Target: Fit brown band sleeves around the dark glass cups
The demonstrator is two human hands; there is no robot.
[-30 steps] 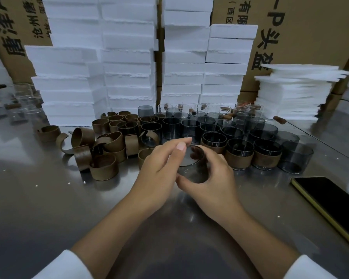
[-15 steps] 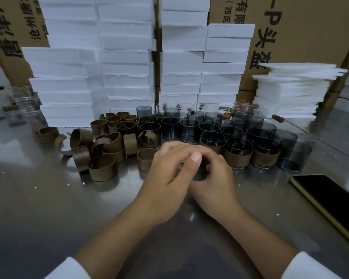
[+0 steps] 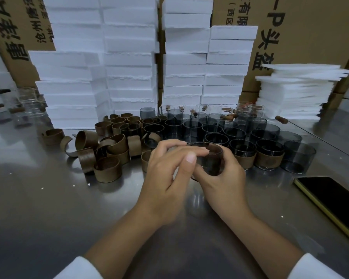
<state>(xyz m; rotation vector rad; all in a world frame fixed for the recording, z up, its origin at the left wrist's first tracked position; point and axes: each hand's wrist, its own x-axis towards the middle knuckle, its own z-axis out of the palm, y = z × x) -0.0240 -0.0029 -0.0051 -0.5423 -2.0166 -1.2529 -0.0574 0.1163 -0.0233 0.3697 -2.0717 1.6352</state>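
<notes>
One dark glass cup [image 3: 210, 164] is held just above the steel table [image 3: 38, 218], in front of the rows of cups. My right hand [image 3: 224, 182] curls round its right side and bottom. My left hand [image 3: 165, 178] lies against its left side, fingers across the rim and thumb against the wall. I cannot tell whether a band is on this cup. A heap of loose brown band sleeves [image 3: 107, 154] lies to the left. Bare dark cups [image 3: 191, 129] stand behind, and cups wearing brown bands [image 3: 268, 158] stand to the right.
A phone [image 3: 330, 202] with a yellow edge lies at the right front. Tall stacks of white foam blocks [image 3: 129, 67] and a pile of thin foam sheets [image 3: 294, 93] stand at the back against cardboard boxes. Clear glasses [image 3: 26, 105] stand at the far left.
Both hands stayed on the same cup. My left hand closed over it half a second ago, hiding it; now the fingers have slid back and the rim shows again.
</notes>
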